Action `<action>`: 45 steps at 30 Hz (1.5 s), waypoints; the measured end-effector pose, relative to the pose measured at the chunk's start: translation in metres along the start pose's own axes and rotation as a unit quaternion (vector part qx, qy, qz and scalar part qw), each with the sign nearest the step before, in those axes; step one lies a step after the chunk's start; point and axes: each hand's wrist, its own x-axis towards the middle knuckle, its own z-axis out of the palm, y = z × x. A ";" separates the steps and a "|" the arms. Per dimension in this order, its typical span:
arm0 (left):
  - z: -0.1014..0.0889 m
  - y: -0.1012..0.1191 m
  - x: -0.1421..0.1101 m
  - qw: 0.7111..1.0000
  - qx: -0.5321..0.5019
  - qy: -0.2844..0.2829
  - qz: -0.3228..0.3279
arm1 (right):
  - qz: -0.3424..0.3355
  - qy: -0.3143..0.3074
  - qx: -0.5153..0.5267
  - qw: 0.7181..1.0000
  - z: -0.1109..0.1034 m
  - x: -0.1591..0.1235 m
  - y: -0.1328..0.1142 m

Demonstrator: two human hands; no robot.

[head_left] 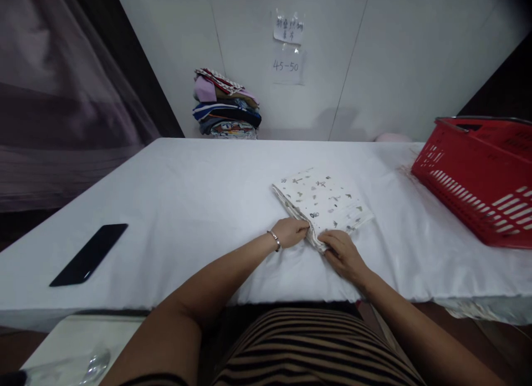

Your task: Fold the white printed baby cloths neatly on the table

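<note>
A folded white cloth (322, 200) with small printed motifs lies at an angle on the white-covered table, its layers showing along the near left edge. My left hand (292, 232), with a bracelet at the wrist, pinches that layered edge. At the near corner my right hand (343, 253) grips the cloth, fingers on top and the thumb underneath or hidden. Both hands are close together, a short gap of cloth edge between them.
To the right stands a red plastic basket (477, 186). A black phone (89, 255) lies at the left of the table (187, 197). Against the wall at the back is a stack of folded clothes (226, 106). A pale stool (78, 341) with a clear bottle is at lower left.
</note>
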 end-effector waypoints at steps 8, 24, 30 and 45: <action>-0.001 -0.002 0.004 1.000 0.019 0.004 0.012 | 0.004 -0.006 0.005 1.000 -0.002 0.001 -0.003; 0.002 -0.014 0.012 0.981 0.176 0.080 -0.024 | -0.007 -0.003 -0.010 1.000 -0.001 -0.001 -0.002; 0.002 -0.024 0.023 0.977 0.145 0.120 -0.100 | -0.012 -0.002 -0.023 1.000 0.002 -0.003 0.000; -0.035 -0.079 0.040 0.971 0.177 0.087 -0.133 | -0.014 0.005 -0.020 1.000 0.006 -0.006 0.004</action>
